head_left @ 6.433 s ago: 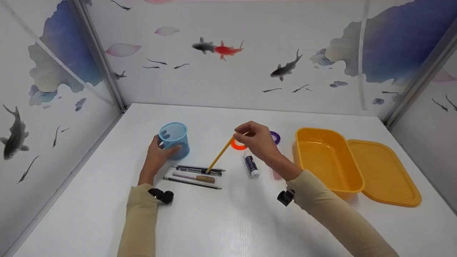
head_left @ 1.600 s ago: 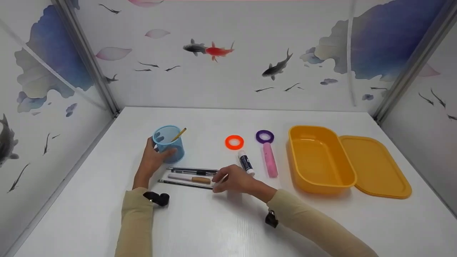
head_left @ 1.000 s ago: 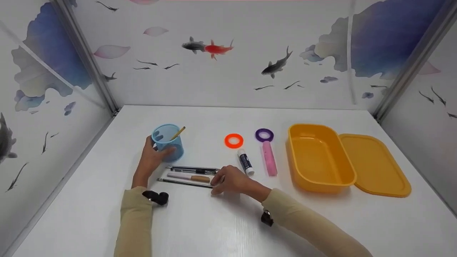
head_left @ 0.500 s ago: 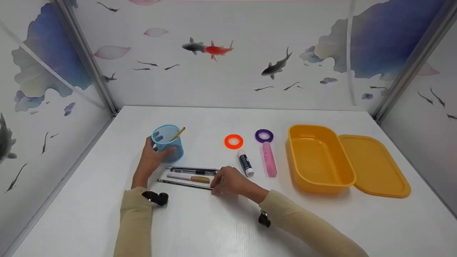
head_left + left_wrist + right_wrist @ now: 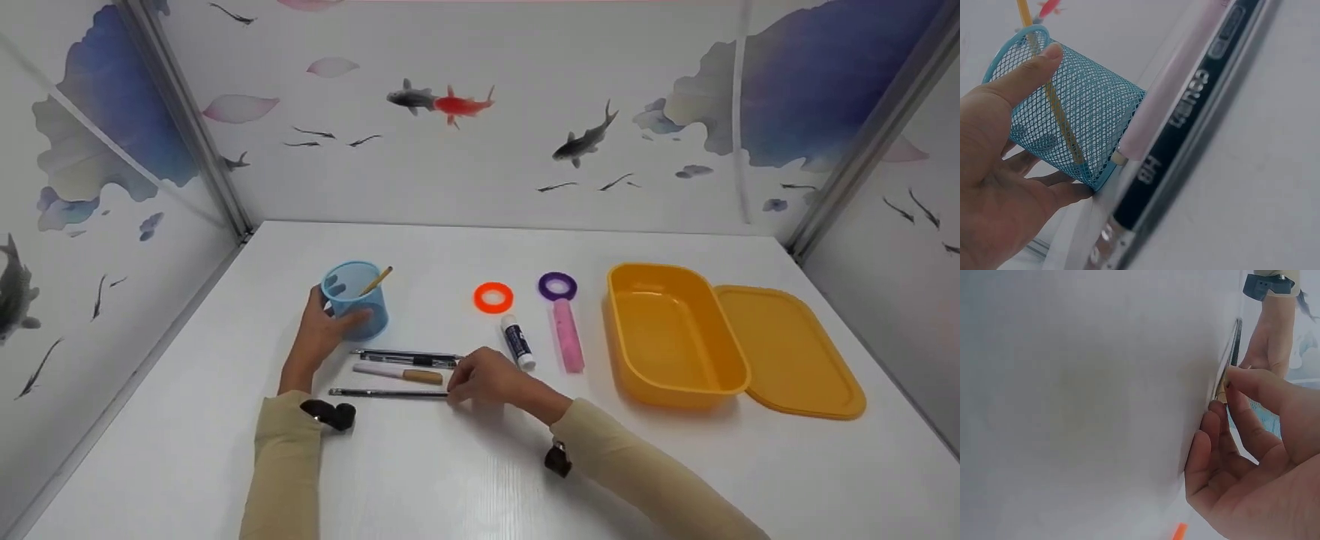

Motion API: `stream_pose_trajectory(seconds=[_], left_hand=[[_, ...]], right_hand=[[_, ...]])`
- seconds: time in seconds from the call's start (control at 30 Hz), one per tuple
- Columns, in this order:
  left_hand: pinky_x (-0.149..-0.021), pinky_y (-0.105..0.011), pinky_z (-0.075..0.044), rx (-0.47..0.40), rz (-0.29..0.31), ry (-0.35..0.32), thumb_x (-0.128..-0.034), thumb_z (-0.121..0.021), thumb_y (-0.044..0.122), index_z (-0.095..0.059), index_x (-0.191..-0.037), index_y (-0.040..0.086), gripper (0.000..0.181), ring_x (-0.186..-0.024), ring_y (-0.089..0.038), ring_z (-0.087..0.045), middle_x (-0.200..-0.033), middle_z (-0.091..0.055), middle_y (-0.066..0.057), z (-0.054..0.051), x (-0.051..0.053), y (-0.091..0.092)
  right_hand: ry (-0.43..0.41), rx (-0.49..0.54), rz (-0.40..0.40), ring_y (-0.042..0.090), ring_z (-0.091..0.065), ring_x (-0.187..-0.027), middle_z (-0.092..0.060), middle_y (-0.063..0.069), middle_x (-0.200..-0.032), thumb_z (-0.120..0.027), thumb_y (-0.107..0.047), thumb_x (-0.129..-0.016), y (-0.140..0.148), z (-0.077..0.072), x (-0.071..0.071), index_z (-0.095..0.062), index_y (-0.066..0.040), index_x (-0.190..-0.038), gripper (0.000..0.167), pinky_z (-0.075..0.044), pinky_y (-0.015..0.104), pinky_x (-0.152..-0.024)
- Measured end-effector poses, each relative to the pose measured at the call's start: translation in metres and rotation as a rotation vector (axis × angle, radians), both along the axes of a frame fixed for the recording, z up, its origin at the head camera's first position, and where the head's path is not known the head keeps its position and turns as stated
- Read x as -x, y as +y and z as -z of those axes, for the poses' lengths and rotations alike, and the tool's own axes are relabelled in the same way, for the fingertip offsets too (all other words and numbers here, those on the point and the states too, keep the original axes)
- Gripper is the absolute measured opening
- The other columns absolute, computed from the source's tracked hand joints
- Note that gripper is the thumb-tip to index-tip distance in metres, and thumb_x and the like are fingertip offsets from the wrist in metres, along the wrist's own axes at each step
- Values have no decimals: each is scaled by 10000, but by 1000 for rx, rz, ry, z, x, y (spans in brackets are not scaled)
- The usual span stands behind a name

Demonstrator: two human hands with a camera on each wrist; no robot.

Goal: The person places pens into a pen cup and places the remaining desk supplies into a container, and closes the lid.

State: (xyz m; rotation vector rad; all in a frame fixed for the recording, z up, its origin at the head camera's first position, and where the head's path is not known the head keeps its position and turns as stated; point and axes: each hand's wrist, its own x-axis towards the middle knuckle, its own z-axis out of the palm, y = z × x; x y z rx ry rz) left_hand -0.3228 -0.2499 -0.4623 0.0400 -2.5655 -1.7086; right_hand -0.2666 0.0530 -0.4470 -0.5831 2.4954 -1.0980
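Note:
My left hand [image 5: 319, 334] grips the blue mesh pen cup [image 5: 367, 319], thumb on its near side. A yellow pencil [image 5: 1061, 118] leans inside the cup. My right hand [image 5: 491, 379] pinches one end of a dark pencil [image 5: 390, 394] between thumb and fingertips. That pencil points left, its other end close to the left wrist; lettering including "HB" shows on it in the left wrist view. Just beyond lie a marker with a tan cap [image 5: 397, 373], a black pen [image 5: 405, 361] and another dark pencil [image 5: 405, 352], partly hidden by my right hand.
Right of my right hand lie a glue stick [image 5: 517, 343] and a pink stick-like object [image 5: 568, 336]. Orange [image 5: 480, 307] and purple [image 5: 545, 292] rings sit farther back. A yellow box [image 5: 679, 337] stands at right, beside its lid [image 5: 806, 352].
The yellow pencil has gone from my right hand into the cup. My right hand has moved to the dark pencil and now pinches it; its left end has swung slightly nearer to me.

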Motion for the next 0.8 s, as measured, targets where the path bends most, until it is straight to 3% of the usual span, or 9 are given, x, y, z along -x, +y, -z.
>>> stream_pose_trajectory(seconds=[0.37, 0.6, 0.8], left_hand=[[-1282, -533, -193, -12, -3, 11, -846, -789, 434, -100, -1598, 100, 1073, -1566, -358, -152, -1678, -181, -148, 2, 1, -1], [-1280, -535, -195, 0, 1, 1, -857, -780, 427, -94, -1600, 97, 1064, -1565, -359, -156, -1676, -185, -154, 1, 1, 1], [-1280, -533, -198, 8, -6, 4, -864, -773, 424, -107, -1597, 99, 1042, -1564, -358, -158, -1676, -186, -152, 1, 1, 0]], right_hand=[[-150, 99, 132, 112, -606, -732, -747, -11, -838, -778, -132, -860, 18, -5, 0, -783, -135, -902, 43, -485, 193, -641], [-146, 107, 150, 127, -608, -811, -750, -7, -972, -732, -139, -899, 28, -7, 3, -791, -166, -982, 106, -553, 216, -737], [-107, 116, 151, 169, -621, -893, -740, -6, -1014, -707, -173, -929, 37, -20, 7, -797, -183, -1012, 123, -568, 271, -834]])
